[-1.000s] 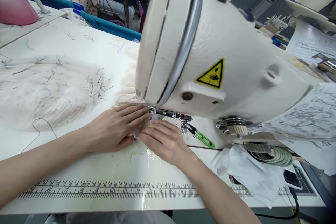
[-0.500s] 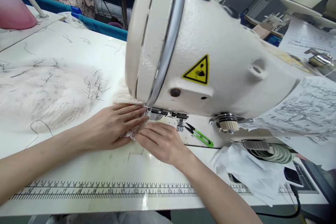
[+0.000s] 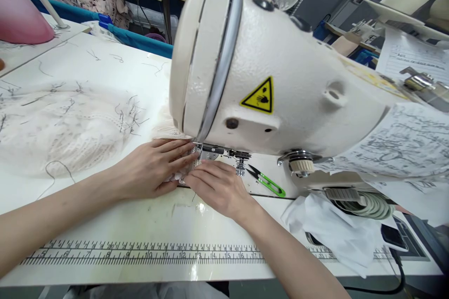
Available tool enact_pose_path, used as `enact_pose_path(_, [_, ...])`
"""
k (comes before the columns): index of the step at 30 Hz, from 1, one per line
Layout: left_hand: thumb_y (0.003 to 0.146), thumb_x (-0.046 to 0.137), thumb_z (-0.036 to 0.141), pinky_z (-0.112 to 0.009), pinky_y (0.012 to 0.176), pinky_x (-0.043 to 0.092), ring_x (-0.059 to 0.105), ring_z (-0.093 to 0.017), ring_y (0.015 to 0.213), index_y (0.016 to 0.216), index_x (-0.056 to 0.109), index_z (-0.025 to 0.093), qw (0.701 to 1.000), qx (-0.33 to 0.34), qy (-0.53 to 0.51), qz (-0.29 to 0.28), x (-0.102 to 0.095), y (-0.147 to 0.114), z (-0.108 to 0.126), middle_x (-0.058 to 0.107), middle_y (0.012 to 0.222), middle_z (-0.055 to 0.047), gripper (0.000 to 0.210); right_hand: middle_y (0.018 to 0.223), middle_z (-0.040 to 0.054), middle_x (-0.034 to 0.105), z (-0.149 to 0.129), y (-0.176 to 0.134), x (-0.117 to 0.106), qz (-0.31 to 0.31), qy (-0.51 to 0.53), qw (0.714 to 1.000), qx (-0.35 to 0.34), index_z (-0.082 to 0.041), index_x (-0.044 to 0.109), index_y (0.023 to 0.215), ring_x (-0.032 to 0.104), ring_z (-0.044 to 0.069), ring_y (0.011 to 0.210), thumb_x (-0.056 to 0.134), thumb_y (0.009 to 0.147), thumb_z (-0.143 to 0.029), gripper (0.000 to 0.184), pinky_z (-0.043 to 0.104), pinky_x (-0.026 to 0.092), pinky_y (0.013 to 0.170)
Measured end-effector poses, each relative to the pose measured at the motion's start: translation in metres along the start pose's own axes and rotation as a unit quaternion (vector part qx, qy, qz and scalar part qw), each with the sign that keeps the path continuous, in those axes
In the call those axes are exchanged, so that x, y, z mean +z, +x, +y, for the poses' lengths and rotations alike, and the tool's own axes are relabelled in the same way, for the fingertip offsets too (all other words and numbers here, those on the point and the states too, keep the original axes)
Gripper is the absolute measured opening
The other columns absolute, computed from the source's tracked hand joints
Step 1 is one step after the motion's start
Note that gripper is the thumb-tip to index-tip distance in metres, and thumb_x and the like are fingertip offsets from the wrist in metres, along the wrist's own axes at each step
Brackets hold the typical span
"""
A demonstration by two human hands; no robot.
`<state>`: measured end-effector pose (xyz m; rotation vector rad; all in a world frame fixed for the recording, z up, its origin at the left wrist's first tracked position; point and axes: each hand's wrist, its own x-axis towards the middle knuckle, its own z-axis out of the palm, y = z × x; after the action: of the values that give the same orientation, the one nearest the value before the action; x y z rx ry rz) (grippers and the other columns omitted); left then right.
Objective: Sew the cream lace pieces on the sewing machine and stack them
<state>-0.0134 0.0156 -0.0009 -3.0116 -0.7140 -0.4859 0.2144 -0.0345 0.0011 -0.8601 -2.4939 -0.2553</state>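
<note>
White lace fabric (image 3: 171, 177) lies under the needle end of a white sewing machine (image 3: 298, 79). My left hand (image 3: 154, 166) rests flat on this lace, its fingers stretched toward the needle area and the thumb near the front edge. Just right of it, my right hand (image 3: 217, 187) has curled fingers pinching the lace's near edge beside the presser foot. The machine head hides the needle, and both hands cover most of the lace. Green-handled thread snips (image 3: 268, 181) lie right of my right hand.
Sheer pale fabric (image 3: 70, 131) with dark thread scraps spreads over the table's left. A ruler strip (image 3: 147, 253) runs along the front edge. White cloth (image 3: 329, 229) and a dark phone-like device (image 3: 393, 236) are at right. A pink object (image 3: 24, 14) stands far left.
The view has shifted slightly, so the machine head sits a little lower in the picture. Both hands keep nearly the same pose on the lace.
</note>
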Motion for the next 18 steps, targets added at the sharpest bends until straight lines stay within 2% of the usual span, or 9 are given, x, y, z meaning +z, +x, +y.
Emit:
enact_pose_path(8, [0.093,0.047,0.032,-0.047,0.116,0.039,0.050,-0.030,0.137,0.145,0.050,0.018,1.000,0.000,0.018,0.010,-0.0001,0.0019,0.0026,0.062,0.139,-0.011,0.054,0.094,-0.0001,0.074,0.0030,-0.0065,-0.0007,-0.016,-0.019,0.999,0.024,-0.025,0.071,0.098,0.066,0.014,0.099,0.055,0.095,-0.009,0.023,0.024,0.054,0.085])
enact_pose_path(18, [0.092,0.048,0.031,-0.047,0.113,0.041,0.052,-0.031,0.135,0.145,0.050,0.018,0.999,0.007,0.050,-0.002,-0.0025,0.0034,0.0036,0.064,0.137,-0.013,0.055,0.088,-0.0013,0.075,0.0078,-0.0024,-0.0044,0.013,-0.027,0.999,0.023,-0.018,0.066,0.092,0.067,0.010,0.085,0.048,0.097,-0.001,0.025,0.026,0.051,0.093])
